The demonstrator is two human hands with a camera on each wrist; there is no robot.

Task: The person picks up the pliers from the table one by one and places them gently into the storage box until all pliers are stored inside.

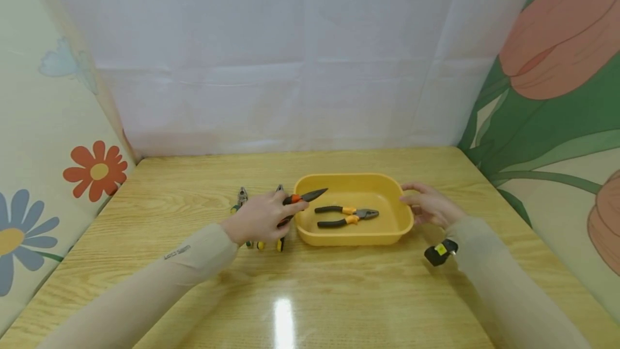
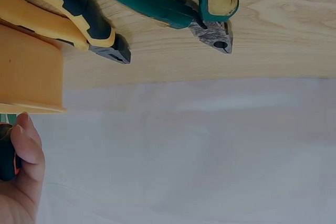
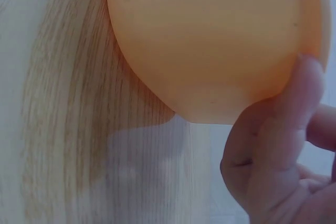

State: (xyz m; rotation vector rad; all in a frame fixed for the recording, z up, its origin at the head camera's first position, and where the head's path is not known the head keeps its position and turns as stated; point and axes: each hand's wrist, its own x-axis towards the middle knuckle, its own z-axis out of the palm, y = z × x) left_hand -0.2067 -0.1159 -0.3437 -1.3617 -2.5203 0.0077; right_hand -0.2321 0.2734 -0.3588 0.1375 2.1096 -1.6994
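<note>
Left of centre in the frame we see pliers (image 1: 242, 196) on the bench (image 1: 339, 295), left hand (image 1: 261, 217), fingers curled closed round red-handled pliers (image 1: 310, 196), nose jutting right past them, black-and-orange pliers (image 1: 350, 220) inside the yellow tray (image 1: 358, 239), right hand (image 1: 433, 208) gripping its right rim.

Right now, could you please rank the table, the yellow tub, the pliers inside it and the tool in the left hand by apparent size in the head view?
1. Table
2. Yellow tub
3. Pliers and tool, unsure between them: the left hand hides part of the tool.
</note>
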